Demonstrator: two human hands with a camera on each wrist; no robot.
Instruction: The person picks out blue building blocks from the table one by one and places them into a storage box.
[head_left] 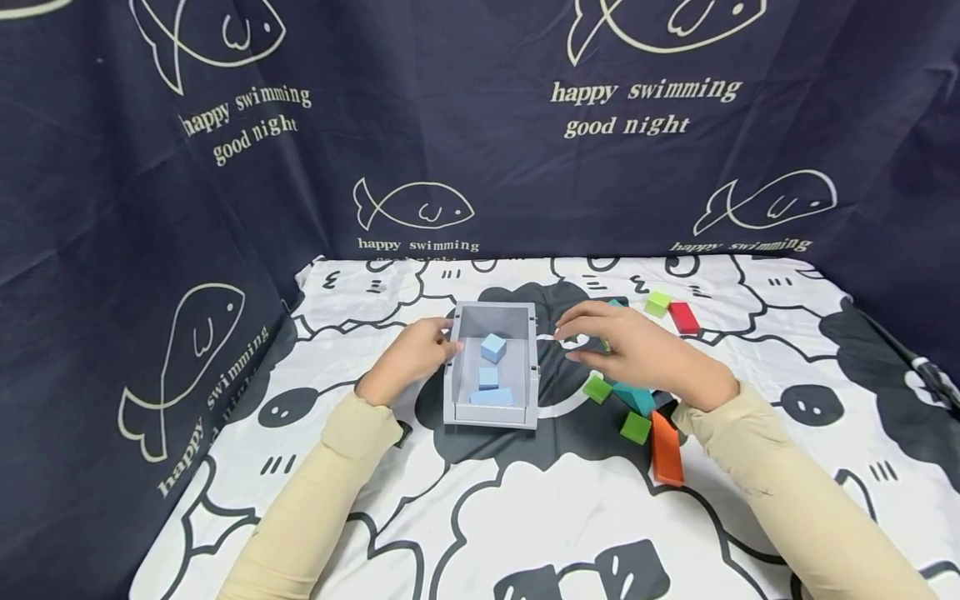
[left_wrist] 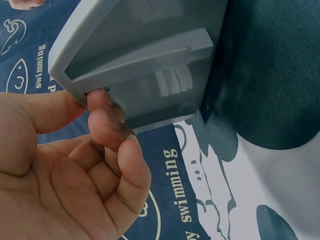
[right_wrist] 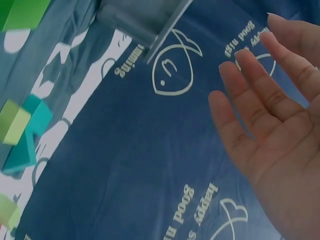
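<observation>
A grey open-topped box [head_left: 491, 416] stands on the cloth with a light blue cube [head_left: 492, 347], a second blue block [head_left: 488, 378] and a longer blue block [head_left: 491, 397] inside. My left hand [head_left: 411, 360] pinches its left wall between thumb and fingers; in the left wrist view the thumb [left_wrist: 52, 111] lies at the rim and the fingertips press the outer side. To the right of the box, my right hand [head_left: 637, 346] hovers with fingers extended and nothing in them. The right wrist view shows its palm [right_wrist: 290, 145] and spread fingers.
Under and around my right hand lie green cubes [head_left: 636, 427], a teal block [head_left: 633, 397] and an orange block [head_left: 667, 450]. Farther back are a lime cube [head_left: 657, 303] and a red block [head_left: 683, 317]. A dark fish-print curtain [head_left: 480, 133] hangs behind the patterned cloth [head_left: 360, 517].
</observation>
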